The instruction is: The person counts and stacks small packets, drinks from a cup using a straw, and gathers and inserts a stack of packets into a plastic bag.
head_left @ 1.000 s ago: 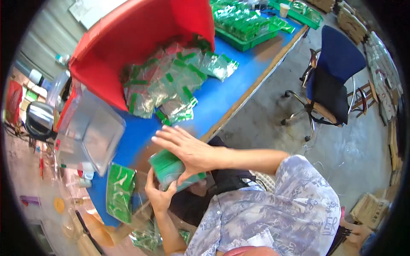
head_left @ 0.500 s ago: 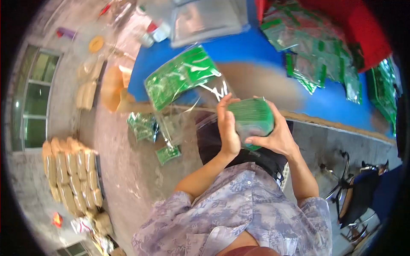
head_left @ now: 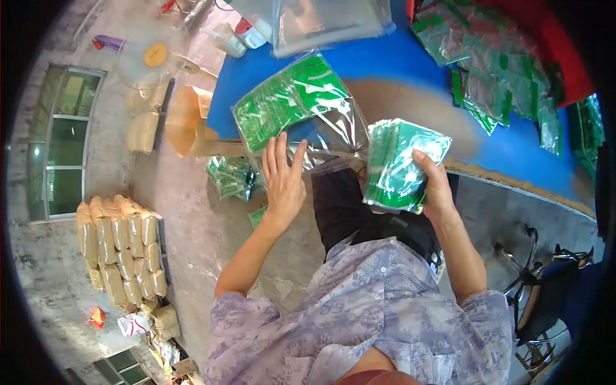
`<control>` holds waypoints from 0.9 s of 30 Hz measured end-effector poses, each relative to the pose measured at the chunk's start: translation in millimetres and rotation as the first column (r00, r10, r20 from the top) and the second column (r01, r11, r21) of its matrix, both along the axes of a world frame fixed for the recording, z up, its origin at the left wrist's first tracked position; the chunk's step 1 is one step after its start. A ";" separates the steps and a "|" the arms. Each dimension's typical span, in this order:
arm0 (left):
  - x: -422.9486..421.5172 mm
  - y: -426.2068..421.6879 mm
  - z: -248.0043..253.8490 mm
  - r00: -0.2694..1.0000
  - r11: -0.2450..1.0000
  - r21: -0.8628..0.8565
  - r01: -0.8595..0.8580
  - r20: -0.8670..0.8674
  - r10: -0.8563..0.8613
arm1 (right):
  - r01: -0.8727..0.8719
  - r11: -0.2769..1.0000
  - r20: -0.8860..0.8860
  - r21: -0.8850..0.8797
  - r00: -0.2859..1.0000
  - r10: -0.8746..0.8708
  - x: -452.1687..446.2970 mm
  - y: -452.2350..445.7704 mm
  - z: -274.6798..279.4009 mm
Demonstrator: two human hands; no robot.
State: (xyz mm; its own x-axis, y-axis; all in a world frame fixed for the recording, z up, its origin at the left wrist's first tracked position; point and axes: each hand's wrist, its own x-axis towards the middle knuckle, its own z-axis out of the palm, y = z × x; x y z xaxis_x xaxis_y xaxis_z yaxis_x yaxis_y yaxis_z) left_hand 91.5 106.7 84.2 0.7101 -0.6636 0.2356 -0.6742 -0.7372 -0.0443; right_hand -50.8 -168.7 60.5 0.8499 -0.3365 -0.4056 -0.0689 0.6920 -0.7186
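My right hand (head_left: 438, 192) grips a thick stack of shiny green packets (head_left: 407, 163) at its right edge, thumb on the top face. The stack is held in front of the table edge. My left hand (head_left: 285, 176), fingers stretched out and apart, lies at the near edge of a large clear plastic bag (head_left: 337, 131). Inside that bag, rows of flat green packets (head_left: 289, 96) fill the far part. The bag's near part overhangs the edge of the blue table (head_left: 398, 61). Whether my left fingertips press on the plastic I cannot tell.
Many green-edged clear packets (head_left: 507, 77) lie at the right beside a red container (head_left: 552, 45). Clear plastic sheets or bags (head_left: 330, 25) and bottles (head_left: 250, 32) stand at the back. A cardboard box (head_left: 186, 122), stacked brown sacks (head_left: 122, 250) and a chair (head_left: 532, 289) surround the table.
My left hand has left the stack and moved left to the clear bag, its fingers opening. The stack, now in my right hand alone, has turned to show its top face.
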 end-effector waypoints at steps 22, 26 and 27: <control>38.4 -60.0 -23.0 0.941 0.893 -0.445 -0.062 -0.324 -0.097 | -0.146 0.970 0.027 -0.196 0.988 0.154 42.1 25.0 15.6; 42.6 -63.6 7.0 0.982 0.879 -0.477 0.013 -0.159 -0.100 | -0.441 0.850 -0.087 -0.289 0.896 0.435 50.7 25.4 25.5; 43.2 -65.5 15.7 0.987 0.888 -0.459 0.022 -0.131 -0.092 | -0.515 0.819 -0.115 -0.253 0.857 0.503 55.5 27.3 24.1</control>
